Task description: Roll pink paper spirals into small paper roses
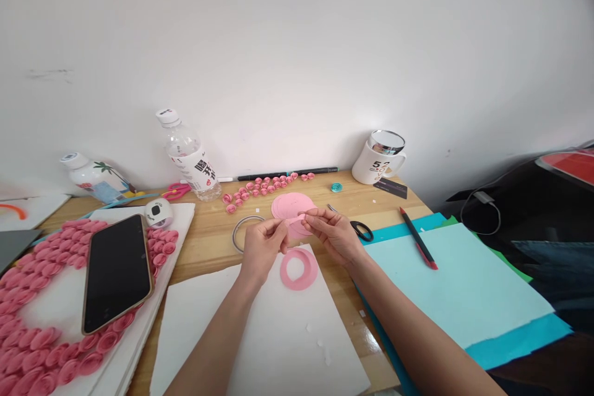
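Observation:
My left hand [262, 245] and my right hand [333, 232] meet above the wooden table [211, 241], both pinching the top end of a pink paper spiral strip [299, 268]. The strip's loose coil hangs down and rests on a white sheet [260, 334]. Just behind my fingers lie pink paper discs [290, 203]. A row of small rolled pink paper roses [262, 186] sits further back.
A phone [117, 270] lies on a white board [179, 223] covered with several pink roses. Two bottles [190, 158], a mug [381, 158], scissors [359, 230], a wire ring [237, 230], a red pen [418, 239] and light blue paper [455, 284] surround the work area.

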A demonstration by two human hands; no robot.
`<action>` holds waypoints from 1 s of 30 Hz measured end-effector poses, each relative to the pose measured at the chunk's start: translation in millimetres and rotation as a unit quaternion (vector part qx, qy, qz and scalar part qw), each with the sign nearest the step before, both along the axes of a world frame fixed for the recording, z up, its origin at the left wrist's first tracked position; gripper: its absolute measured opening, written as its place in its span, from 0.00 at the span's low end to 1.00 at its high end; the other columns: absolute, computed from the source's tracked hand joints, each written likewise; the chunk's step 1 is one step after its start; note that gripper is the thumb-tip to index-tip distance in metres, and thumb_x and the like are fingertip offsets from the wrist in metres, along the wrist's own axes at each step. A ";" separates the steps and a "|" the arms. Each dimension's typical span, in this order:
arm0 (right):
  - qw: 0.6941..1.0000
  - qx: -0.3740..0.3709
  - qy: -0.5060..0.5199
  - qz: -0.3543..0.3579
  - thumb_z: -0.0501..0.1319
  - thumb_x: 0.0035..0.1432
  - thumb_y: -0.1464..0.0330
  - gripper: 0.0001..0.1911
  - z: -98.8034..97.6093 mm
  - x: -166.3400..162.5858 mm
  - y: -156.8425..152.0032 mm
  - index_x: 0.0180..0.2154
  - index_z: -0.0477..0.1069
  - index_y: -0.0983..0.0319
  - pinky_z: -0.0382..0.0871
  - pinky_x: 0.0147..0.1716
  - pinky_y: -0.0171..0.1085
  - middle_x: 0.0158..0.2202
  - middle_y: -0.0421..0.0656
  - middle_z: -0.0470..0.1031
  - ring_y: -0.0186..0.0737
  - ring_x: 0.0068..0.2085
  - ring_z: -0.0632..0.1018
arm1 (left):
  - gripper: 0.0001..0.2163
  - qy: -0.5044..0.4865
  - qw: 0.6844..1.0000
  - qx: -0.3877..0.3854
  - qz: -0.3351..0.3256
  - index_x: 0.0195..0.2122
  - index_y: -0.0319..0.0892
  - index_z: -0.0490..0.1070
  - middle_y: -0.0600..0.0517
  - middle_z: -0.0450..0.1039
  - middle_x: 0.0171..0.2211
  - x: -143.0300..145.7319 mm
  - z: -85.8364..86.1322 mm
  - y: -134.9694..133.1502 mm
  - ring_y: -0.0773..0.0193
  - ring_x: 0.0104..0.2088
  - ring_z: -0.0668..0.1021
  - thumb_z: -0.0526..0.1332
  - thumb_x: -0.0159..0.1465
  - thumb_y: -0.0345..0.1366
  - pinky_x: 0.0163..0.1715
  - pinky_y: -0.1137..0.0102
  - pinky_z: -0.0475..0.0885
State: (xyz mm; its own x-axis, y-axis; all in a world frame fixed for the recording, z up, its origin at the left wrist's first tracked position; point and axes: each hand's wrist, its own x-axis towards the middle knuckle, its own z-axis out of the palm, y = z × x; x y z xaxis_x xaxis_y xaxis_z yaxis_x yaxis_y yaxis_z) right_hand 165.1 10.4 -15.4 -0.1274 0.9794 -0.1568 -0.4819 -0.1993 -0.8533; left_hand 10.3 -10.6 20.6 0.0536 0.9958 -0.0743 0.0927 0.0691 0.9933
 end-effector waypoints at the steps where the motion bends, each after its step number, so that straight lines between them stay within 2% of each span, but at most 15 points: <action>1: 1.000 -0.003 0.003 -0.004 0.70 0.39 0.68 0.09 0.3 -0.1 -0.2 0.27 0.75 0.62 0.69 0.39 0.32 0.31 0.41 0.76 0.31 0.31 0.75 | 0.15 -0.001 1.000 0.000 0.000 0.15 0.39 0.62 0.58 0.60 0.13 0.0 0.1 0.0 0.74 0.16 0.63 0.58 0.56 0.39 0.20 0.76 0.59; 8: 1.000 0.012 -0.006 -0.002 0.70 0.38 0.68 0.08 -1.3 -0.2 -1.1 0.24 0.74 0.62 0.68 0.30 0.29 0.24 0.37 0.73 0.27 0.25 0.71 | 0.16 0.000 1.000 0.009 -0.020 0.15 0.39 0.62 0.57 0.60 0.13 -0.3 -3.4 0.3 0.73 0.16 0.63 0.56 0.57 0.40 0.20 0.76 0.60; 13: 1.000 0.012 -0.012 -0.022 0.71 0.37 0.67 0.09 -3.3 -0.2 -0.3 0.23 0.74 0.62 0.68 0.28 0.29 0.22 0.37 0.72 0.27 0.24 0.70 | 0.16 0.004 1.000 0.012 -0.022 0.15 0.39 0.63 0.56 0.62 0.13 -0.1 -2.8 -0.2 0.73 0.16 0.63 0.57 0.56 0.41 0.20 0.76 0.61; 15: 1.000 0.008 -0.009 -0.029 0.71 0.36 0.67 0.09 -2.5 -0.5 -0.3 0.23 0.75 0.62 0.69 0.31 0.30 0.24 0.38 0.74 0.28 0.26 0.72 | 0.16 0.002 1.000 0.010 -0.015 0.15 0.39 0.63 0.56 0.61 0.13 -0.4 -2.5 0.1 0.73 0.16 0.63 0.57 0.56 0.41 0.19 0.76 0.61; 19: 1.000 0.004 -0.007 -0.010 0.70 0.38 0.66 0.10 1.4 -1.7 -1.5 0.28 0.76 0.61 0.70 0.41 0.35 0.36 0.42 0.77 0.33 0.34 0.75 | 0.16 0.000 1.000 0.004 0.004 0.14 0.39 0.62 0.57 0.60 0.13 -1.3 -2.3 1.0 0.73 0.16 0.63 0.56 0.56 0.40 0.19 0.76 0.61; 21: 1.000 0.007 -0.011 -0.003 0.70 0.38 0.66 0.11 2.7 -2.2 -2.1 0.29 0.77 0.60 0.70 0.42 0.36 0.38 0.43 0.77 0.33 0.34 0.76 | 0.15 0.000 1.000 0.000 0.013 0.14 0.39 0.62 0.57 0.60 0.13 -1.3 -2.4 1.1 0.74 0.15 0.63 0.56 0.56 0.40 0.19 0.76 0.61; 26: 1.000 -0.003 -0.011 -0.020 0.71 0.36 0.67 0.10 2.0 -1.7 -2.3 0.26 0.76 0.61 0.71 0.36 0.34 0.34 0.42 0.77 0.32 0.30 0.75 | 0.15 -0.006 1.000 -0.009 0.014 0.14 0.39 0.62 0.57 0.60 0.13 0.0 -2.8 0.5 0.74 0.15 0.63 0.56 0.56 0.39 0.19 0.76 0.60; 30: 1.000 0.002 -0.020 -0.007 0.71 0.37 0.67 0.09 0.0 0.0 -1.9 0.24 0.74 0.62 0.68 0.31 0.31 0.28 0.39 0.75 0.28 0.27 0.72 | 0.15 -0.007 1.000 -0.017 -0.002 0.14 0.39 0.63 0.57 0.61 0.13 0.6 -1.7 0.0 0.73 0.16 0.63 0.57 0.55 0.38 0.19 0.76 0.60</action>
